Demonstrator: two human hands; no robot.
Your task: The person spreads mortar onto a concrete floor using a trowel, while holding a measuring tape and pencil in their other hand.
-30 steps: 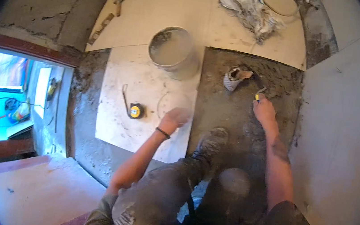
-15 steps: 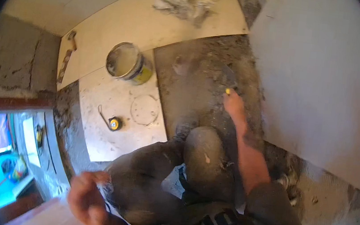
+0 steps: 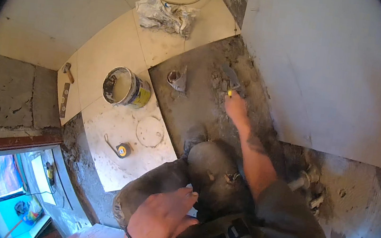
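Observation:
My right hand is closed round the handle of a trowel, whose yellow handle end shows at my fist. Its grey blade lies over a small heap of rubble on the rough grey floor patch. Left of the blade, a broken pipe stub stands up from that patch. My left hand hovers over my lap near my knee, its fingers stretched out and the thumb apart; nothing shows in it. Both my legs are bent beneath me.
A mortar bucket stands on the light tiles, by a tape measure. Farther left lie a hammer and a level. A crumpled bag lies at the back. On the right rises a large pale panel.
My left hand has moved right, from beside my leg to over my lap, and its fingers have straightened. My right hand keeps hold of the trowel at the rubble. The view has shifted.

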